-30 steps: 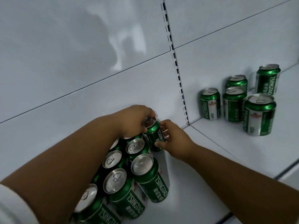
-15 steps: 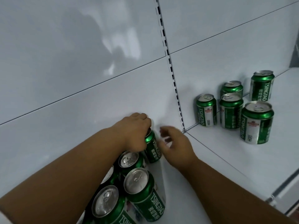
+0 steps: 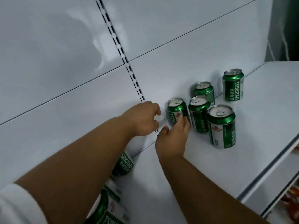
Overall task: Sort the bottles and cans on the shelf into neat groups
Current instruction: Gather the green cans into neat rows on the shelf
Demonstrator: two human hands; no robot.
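Where the white sleeve (image 3: pixel 17 206) of the left arm enters at the bottom left corner, green cans (image 3: pixel 105 212) stand partly hidden beneath that forearm, one of them (image 3: pixel 125 164) showing its lettered side just under the arm. Beside them the white shelf (image 3: pixel 169 183) lies bare toward its front edge (image 3: pixel 252 185), which runs diagonally from lower centre up to the right; below that edge, red and orange goods (image 3: pixel 292 206) show blurred on a lower level.

Farther in, the right hand (image 3: pixel 172 138) reaches forward with fingers extended, its fingertips (image 3: pixel 184 120) touching the side of the nearest can of the right group (image 3: pixel 177 113); the thumb stands apart from the can. The left hand (image 3: pixel 144 118) is just left of it, fingers loosely curled and holding nothing, near the slotted upright (image 3: pixel 129 68) of the back panel.

Beyond the hands, five green cans stand upright: the touched one, a second can (image 3: pixel 199 113) close beside it, a large-looking front can (image 3: pixel 221 126) nearest the shelf edge, a rear can (image 3: pixel 204 92) against the back panel (image 3: pixel 178 29), and a lone can (image 3: pixel 233 84) set apart to the right. Bare shelf extends right of that can to the far end.
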